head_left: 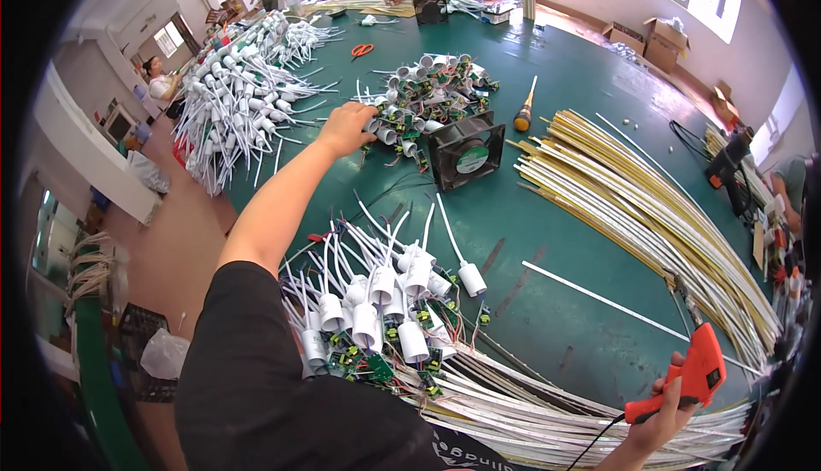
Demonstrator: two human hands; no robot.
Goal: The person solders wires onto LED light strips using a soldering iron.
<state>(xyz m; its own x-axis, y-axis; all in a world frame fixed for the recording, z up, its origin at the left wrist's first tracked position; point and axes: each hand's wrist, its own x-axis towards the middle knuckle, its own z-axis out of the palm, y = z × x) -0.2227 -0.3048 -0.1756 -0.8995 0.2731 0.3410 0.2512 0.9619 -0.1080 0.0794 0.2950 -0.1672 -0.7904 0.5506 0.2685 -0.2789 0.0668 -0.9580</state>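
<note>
- Right hand (pixel 663 415) wrapped around a red gun-shaped tool (pixel 706 361), at the worktop's (pixel 581 69) near right corner.
- Left hand (pixel 346 129), fingers curled, at white cylinders with green circuit boards (pixel 419 99), towards the far edge; cannot tell whether gripping.
- Open green room beside right-edge strips (pixel 633 189), crossed by one white strip (pixel 599 298).

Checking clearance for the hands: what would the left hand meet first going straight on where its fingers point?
Likely the pile of white sockets and circuit boards beside the black fan; the left hand seems at its edge, contact unclear.
</note>
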